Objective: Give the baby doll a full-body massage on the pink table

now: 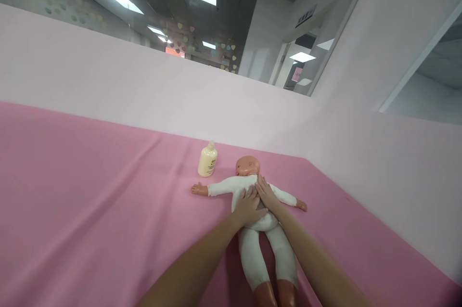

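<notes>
A baby doll (250,249) in a white cloth suit lies on a pink sheet (108,211), arms spread wide and its head turned to the left. My left hand (249,208) rests flat on the doll's belly and chest, fingers apart. Higher up on the right side of the chest lies my right hand (267,194), its fingers stretched toward the doll's shoulder. Neither hand grips anything. Beside the doll's head, on the left, stands a cream-coloured pump bottle (207,160) with dark print on its side.
Behind the sheet rises a white wall (144,90) with a wide window (144,13) above it. Another wall (361,153) with a window (433,71) bounds the right side. Soft folds run across the sheet on the left.
</notes>
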The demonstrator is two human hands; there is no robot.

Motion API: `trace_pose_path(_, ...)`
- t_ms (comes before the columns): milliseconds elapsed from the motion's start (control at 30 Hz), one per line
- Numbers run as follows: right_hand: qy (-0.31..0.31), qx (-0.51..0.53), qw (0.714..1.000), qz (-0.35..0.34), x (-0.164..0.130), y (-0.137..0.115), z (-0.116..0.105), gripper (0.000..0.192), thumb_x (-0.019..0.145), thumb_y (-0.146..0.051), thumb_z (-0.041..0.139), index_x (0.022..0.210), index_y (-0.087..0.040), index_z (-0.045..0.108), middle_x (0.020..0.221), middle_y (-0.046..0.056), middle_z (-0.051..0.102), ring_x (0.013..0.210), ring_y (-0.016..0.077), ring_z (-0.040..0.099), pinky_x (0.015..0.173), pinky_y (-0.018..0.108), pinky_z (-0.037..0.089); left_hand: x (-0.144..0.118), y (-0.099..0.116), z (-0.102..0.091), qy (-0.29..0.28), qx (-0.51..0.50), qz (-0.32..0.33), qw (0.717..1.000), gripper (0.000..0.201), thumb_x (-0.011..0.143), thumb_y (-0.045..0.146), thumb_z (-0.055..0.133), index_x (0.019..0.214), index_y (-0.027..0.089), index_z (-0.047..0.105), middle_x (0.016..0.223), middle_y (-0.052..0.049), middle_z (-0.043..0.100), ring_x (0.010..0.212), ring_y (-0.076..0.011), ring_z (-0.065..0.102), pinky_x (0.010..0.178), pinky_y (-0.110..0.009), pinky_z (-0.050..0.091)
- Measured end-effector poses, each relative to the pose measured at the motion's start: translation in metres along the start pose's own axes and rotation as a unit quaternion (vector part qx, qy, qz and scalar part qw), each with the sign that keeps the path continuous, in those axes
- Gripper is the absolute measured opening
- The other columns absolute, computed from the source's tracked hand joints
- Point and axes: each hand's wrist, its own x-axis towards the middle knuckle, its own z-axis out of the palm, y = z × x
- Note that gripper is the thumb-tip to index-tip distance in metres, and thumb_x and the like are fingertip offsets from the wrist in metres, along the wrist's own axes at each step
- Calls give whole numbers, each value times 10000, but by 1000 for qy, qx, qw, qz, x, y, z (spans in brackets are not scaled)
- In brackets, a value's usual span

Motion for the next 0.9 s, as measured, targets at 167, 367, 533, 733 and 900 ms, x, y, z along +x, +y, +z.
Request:
trace_pose_path(167, 11, 20, 1000, -5, 0, 9, 4, 678, 1009, -548, 180, 1591, -201, 166, 1651, 125, 200, 1540, 299, 118, 1215, 600, 173, -4, 3, -4, 12, -15, 4, 1000, 687, 960, 443, 324, 1538, 73, 302, 1627, -143, 263, 1538, -270, 131, 1252, -494, 93)
trace_pose_path(367, 10, 2, 1000, -15, -5, 16, 7, 706, 1010, -565, 137, 1594, -168, 142, 1649, 143, 192, 1538, 301, 111, 1220, 574, 197, -7, 7, -4, 24, -42, -11, 999, 687, 946, 386, 350, 1562, 98, 254, 1629, -103, 277, 1535, -240, 153, 1264, -466, 69)
trace_pose_path(533, 13, -52, 997, -60, -5, 22, 13, 661, 1026, -510, 118, 1599, -181, 85, 1649, 153, 176, 1534, 316, 129, 1192, 607, 242, -10, 10, -3, 37, -38, -24, 998, 648, 945, 346, 348, 1547, 110, 302, 1615, -87, 317, 1522, -227, 205, 1267, -460, 58)
trace_pose_path(733, 21, -121, 986, -116, -9, 27, 16, 601, 1041, -348, 136, 1589, -194, -55, 1642, 181, 169, 1530, 307, 156, 1132, 616, 339, -6, 7, 4, 64, -21, -33, 997, 577, 967, 329, 337, 1504, 125, 393, 1597, -85, 357, 1516, -226, 230, 1264, -469, 109)
trace_pose_path(900, -2, -91, 986, -139, -17, 22, 10, 599, 1037, -329, 177, 1590, -238, -36, 1653, 143, 132, 1539, 286, 105, 1163, 608, 284, -2, 5, 9, 90, 3, -50, 995, 594, 979, 341, 326, 1519, 97, 352, 1626, -116, 276, 1523, -251, 209, 1250, -476, 166)
